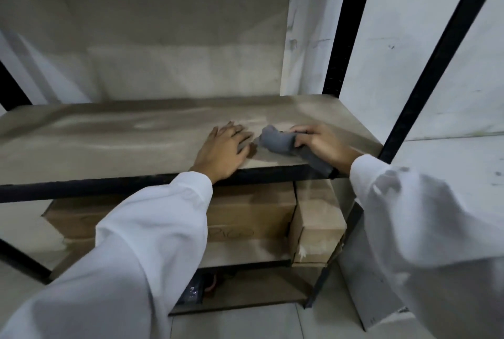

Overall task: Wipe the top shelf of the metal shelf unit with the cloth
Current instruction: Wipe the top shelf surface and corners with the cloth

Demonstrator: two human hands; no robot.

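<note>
A beige shelf board (109, 142) with a black metal front rail lies in front of me in the metal shelf unit. My right hand (323, 145) grips a bunched grey cloth (278, 142) on the board near its right front corner; one end of the cloth hangs over the front rail. My left hand (225, 150) rests flat on the board, fingers spread, just left of the cloth. Both arms wear white sleeves.
Black uprights (346, 28) (436, 60) rise at the right of the shelf. Another board spans overhead. Cardboard boxes (253, 213) (319, 218) sit on the shelf below. A white wall stands behind and to the right.
</note>
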